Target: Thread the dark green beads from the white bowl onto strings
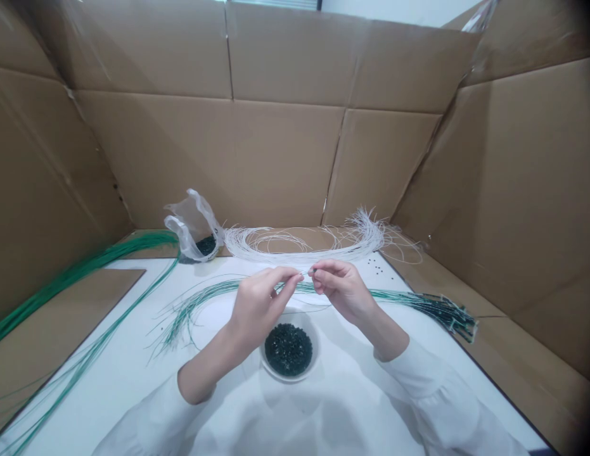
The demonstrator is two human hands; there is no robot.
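Left hand (257, 301) pinches thin strand (305, 273), right hand (343, 290) pinches tiny dark piece (312, 271) at it, just beyond white bowl (286, 378) full of dark green beads (288, 349), translucent plastic bag (184, 235) farther back left holding dark contents (206, 245).

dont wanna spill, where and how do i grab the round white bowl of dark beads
Probably by the right rim of the round white bowl, pinched from the right and kept level: bare wall shows there beside the dark beads, while the left hand crowds the far left edge.
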